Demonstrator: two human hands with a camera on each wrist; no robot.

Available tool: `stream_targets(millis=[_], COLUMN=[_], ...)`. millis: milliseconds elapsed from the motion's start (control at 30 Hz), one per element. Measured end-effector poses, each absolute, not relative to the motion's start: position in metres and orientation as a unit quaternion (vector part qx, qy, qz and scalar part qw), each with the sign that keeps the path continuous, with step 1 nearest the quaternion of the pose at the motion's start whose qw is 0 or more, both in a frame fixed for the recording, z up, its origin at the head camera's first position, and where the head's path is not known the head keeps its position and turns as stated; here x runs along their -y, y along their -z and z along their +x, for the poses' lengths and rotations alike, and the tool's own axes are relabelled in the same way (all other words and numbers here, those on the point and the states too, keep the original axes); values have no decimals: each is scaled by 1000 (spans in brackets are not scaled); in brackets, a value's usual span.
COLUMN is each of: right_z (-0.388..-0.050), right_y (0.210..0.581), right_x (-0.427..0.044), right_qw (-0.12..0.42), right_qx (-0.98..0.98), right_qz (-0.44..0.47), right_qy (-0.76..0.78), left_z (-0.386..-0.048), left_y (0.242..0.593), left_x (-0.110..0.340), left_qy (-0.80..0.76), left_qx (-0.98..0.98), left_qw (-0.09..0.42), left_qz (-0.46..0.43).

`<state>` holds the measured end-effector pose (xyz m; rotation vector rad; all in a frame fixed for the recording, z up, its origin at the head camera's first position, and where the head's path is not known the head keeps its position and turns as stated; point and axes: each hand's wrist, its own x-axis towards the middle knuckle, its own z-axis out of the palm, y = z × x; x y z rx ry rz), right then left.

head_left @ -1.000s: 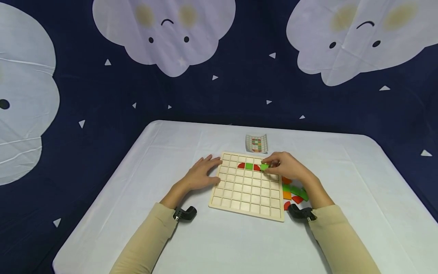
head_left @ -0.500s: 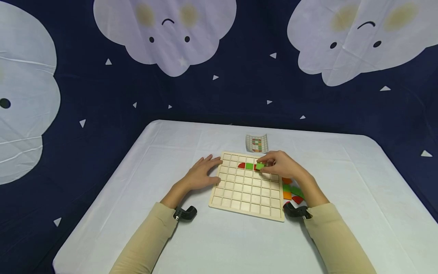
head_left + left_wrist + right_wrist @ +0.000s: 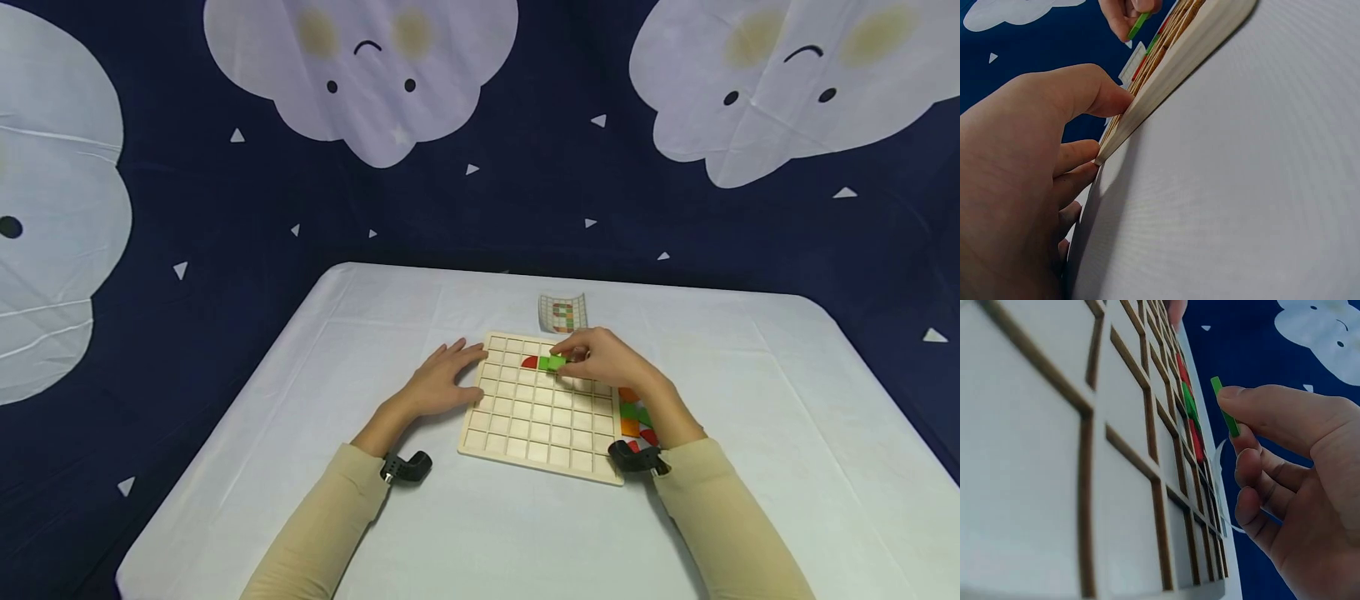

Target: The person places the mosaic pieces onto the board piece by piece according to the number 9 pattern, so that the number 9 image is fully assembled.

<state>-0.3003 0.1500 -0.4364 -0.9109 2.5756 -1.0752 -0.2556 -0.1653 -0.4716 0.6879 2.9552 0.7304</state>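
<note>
A wooden grid board [image 3: 525, 417] lies on the table, with a red quarter-round tile [image 3: 529, 362] and a green square tile [image 3: 543, 363] set in its second row. Another red tile [image 3: 1195, 442] beside them shows in the right wrist view. My right hand [image 3: 603, 362] pinches a green square tile [image 3: 1225, 407] between thumb and finger, held just above the board over that row. At the board's left edge my left hand [image 3: 442, 383] rests, thumb and fingers spread and touching the rim [image 3: 1147, 97].
Behind the board lies a small pattern card [image 3: 562, 314]. Loose tiles, among them an orange square [image 3: 630, 427] and an orange piece [image 3: 628, 394], lie along the board's right side, partly under my right forearm. A dark cloud-print cloth [image 3: 525, 208] hangs behind the table.
My right hand has moved left over the board with the green tile, from right of the red tile to above the row's middle. The left hand has stayed in place.
</note>
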Motion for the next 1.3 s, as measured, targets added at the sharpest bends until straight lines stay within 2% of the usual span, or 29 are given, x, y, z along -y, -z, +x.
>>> stream_targets(millis=[1300], right_z=[-298], right_y=[442], right_x=[-110], right_qw=[112], right_qx=[-855], right_qz=[-357], right_qy=[358], left_z=[-257], left_y=[471], left_x=[166], left_qy=[-233], left_qx=[-947], left_qw=[20], left_qz=[220])
